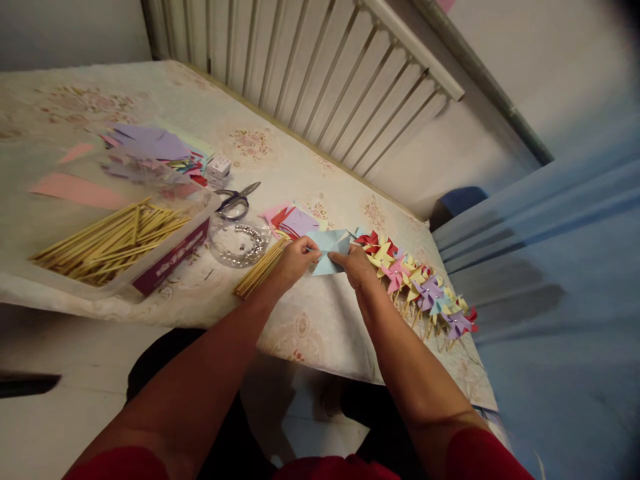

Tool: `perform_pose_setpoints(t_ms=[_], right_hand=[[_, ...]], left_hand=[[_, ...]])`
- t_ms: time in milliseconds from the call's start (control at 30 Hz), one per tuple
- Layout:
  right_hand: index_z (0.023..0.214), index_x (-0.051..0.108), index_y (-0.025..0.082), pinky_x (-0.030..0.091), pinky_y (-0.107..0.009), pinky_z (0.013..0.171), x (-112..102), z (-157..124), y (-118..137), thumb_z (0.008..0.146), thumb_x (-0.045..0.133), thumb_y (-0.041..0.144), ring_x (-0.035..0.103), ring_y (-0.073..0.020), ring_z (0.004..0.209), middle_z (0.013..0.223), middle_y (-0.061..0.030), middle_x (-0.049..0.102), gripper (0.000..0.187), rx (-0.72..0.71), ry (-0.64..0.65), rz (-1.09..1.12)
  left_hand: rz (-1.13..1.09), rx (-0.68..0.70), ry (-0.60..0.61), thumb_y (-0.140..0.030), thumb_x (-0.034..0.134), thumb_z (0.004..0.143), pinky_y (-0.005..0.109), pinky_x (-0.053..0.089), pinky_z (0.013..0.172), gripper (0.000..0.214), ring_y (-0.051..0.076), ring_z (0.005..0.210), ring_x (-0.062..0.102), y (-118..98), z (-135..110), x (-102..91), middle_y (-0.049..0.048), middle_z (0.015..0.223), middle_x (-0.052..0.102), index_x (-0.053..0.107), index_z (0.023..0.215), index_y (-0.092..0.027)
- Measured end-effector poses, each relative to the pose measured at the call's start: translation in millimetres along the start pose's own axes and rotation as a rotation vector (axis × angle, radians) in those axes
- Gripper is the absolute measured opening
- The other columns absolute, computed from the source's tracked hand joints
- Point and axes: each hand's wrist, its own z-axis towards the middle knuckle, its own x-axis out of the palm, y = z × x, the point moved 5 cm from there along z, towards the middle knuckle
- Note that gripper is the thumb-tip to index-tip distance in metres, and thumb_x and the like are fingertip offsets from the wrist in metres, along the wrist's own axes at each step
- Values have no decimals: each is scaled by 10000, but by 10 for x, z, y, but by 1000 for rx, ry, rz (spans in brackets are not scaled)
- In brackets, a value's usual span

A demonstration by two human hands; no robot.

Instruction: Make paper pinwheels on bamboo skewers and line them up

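Observation:
A light blue paper square [327, 265], with slits cut in from its corners, is held up between my two hands over the table. My left hand [301, 255] is closed in a pinch at the paper's left side; whether something small is also in those fingers I cannot make out. On the right side, my right hand [356, 262] grips the sheet with the thumb lying across its face. Beside my left hand lies a bundle of thin yellow sticks [257, 272]. Several finished paper pinwheels [400, 273] in mixed colours lie in a row right of my right hand.
A clear plastic box [197, 223] of yellow sticks stands at the left. Near it are scissors [235, 201], a round dish [240, 245] of small shiny pieces, a small white box [219, 167] and coloured paper [147, 142]. A radiator [310, 73] and a blue curtain [540, 280] border the table.

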Motion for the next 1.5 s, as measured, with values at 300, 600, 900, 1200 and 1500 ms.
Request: perform_pose_setpoints(t_ms=[300,600,900,1200,1500], right_hand=[[711,608,178,450,-284,636,30,27,-39,568,722,339,509,-133,587,625,27,592,243,6,36,30],[678,592,183,423,-271,604,47,5,-18,577,704,317,484,-124,569,603,28,574,202,-8,19,0],[701,621,162,426,-273,602,27,-6,-69,528,748,325,502,-124,562,587,34,590,270,62,45,39],[774,644,185,479,-298,649,-158,59,-130,498,799,288,586,-169,649,690,0,667,333,129,69,111],[725,647,171,466,-296,672,-103,-41,-83,428,835,266,568,-145,607,662,10,672,363,161,145,250]], left_hand=[[113,18,-52,-297,634,707,214,364,515,137,99,517,487,-51,-27,-19,-51,548,529,564,727,-181],[96,11,-57,-308,635,694,218,377,508,149,103,510,495,-80,-57,-3,-59,537,520,551,719,-188],[78,-22,-51,-301,644,709,208,330,472,158,88,477,461,-69,-49,-29,-61,524,510,536,707,-186],[60,-37,216,-141,673,650,233,444,599,250,130,641,613,-154,-30,12,-27,663,638,635,895,-171],[324,172,227,-193,599,743,238,419,629,116,118,665,563,-211,-56,35,-24,682,631,692,811,-174]])
